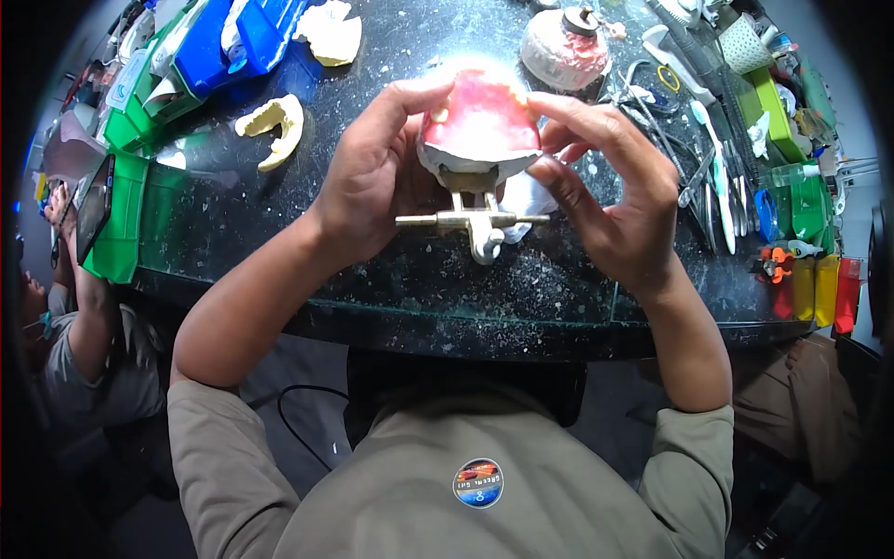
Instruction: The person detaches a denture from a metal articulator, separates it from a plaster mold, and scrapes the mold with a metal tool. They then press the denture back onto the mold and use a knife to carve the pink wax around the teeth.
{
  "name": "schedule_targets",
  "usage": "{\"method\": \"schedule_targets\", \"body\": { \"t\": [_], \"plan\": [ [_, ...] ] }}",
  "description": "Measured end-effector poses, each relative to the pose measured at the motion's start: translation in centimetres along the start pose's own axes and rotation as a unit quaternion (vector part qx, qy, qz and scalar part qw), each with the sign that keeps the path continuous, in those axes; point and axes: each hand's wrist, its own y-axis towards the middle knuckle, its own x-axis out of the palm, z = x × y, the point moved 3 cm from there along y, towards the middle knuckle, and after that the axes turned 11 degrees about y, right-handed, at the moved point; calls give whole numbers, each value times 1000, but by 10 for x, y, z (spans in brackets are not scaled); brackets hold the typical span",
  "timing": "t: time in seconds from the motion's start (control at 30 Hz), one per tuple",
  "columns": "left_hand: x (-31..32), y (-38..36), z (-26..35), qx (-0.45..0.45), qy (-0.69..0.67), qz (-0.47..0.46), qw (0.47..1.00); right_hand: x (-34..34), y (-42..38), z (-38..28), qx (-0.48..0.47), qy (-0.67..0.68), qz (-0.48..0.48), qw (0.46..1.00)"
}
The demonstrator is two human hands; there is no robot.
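Between my two hands is a dental model [480, 126] with a glossy pink-red wax plate and pale teeth along its rim. It is mounted with white plaster on a brass-coloured dental articulator [472, 222], whose cross pin faces me. My left hand [377, 154] is wrapped round the model's left side, thumb on the upper rim. With bent fingers, my right hand [610, 172] touches the right rim, index fingertip by the teeth and thumb at the lower edge. Glare washes out the model's far side. Something white [528, 200] lies partly hidden behind the articulator.
On the dark, dusty bench [372, 307] lie a yellowish horseshoe-shaped cast [272, 129] and a plaster piece [331, 33]. A pink-stained round jar [564, 48] stands behind my right hand. Blue [265, 37] and green bins [126, 219] are left; a toothbrush [719, 177] and tools are right. Another person [88, 326] sits left.
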Motion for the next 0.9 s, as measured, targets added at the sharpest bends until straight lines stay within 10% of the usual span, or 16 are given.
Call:
{"method": "schedule_targets", "body": {
  "t": [0.9],
  "plan": [
    [-1,-7,6,-7,-34,-75,997,-1,-3,-5,-52,13,9,999]
  ]
}}
